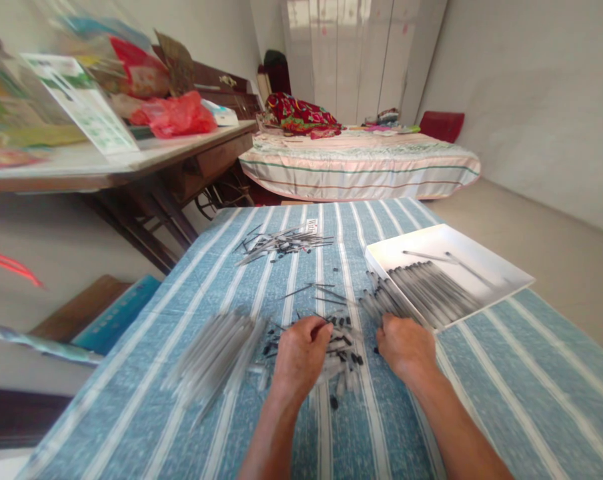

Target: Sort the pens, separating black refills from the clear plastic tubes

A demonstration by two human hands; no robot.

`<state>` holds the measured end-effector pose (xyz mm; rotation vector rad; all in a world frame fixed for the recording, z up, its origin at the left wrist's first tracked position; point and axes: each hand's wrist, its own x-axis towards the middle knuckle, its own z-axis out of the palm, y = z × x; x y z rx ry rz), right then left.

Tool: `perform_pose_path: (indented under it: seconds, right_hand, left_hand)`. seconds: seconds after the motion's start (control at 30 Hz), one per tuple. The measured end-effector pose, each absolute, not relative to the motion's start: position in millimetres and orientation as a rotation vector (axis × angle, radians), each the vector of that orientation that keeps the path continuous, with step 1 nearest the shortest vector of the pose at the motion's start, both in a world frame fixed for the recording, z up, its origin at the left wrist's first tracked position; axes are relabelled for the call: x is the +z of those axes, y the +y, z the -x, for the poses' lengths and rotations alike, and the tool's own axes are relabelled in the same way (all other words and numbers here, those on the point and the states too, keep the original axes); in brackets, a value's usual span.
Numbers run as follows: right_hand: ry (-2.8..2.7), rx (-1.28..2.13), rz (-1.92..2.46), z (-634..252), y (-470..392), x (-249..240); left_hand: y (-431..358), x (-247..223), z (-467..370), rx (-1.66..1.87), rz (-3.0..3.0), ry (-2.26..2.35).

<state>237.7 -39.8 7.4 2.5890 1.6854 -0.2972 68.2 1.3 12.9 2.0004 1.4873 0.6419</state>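
Note:
My left hand [304, 353] is closed over a scattered pile of small black caps and clear pieces [349, 360], thumb and index finger together; what it pinches is too small to make out. My right hand [406, 343] has its fingers curled at the near end of a row of dark pens [381, 297] beside the white box; whether it grips one is hidden. Inside the white box [506, 267] lie many dark pens [431, 287], with two apart from the rest. Left of my left hand is a bundle of translucent grey tubes [214, 353], blurred.
Thin dark refills [286, 243] lie heaped at the far side of the striped cloth [181, 293], with a few loose ones nearer. A side table [181, 150] holding bags stands at left; a bed [361, 160] stands beyond.

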Motion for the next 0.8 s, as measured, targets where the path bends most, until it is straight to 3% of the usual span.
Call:
perform_pose_path:
  seconds: [0.17, 0.4, 0.6, 0.8]
  right_hand:
    - [1.942, -0.307, -2.689, -231.2, -43.9, 7.8]
    - [2.69, -1.172, -2.467, -197.8, -52.2, 5.2]
    - [2.272, -2.394, -1.99, -195.5, -54.1, -0.8]
    - [1.963, -2.734, -1.805, -187.3, -54.6, -7.3]
  left_hand:
    - [-3.3, 15.3, -76.2, 0.744, -1.792, 1.398]
    - [-11.2, 15.6, -89.4, 1.009, -0.854, 1.034]
    - [-4.3, 29.3, -80.2, 1.191, -0.526, 0.8]
    - [3.8, 28.9, -70.4, 1.292, -0.419, 0.68]
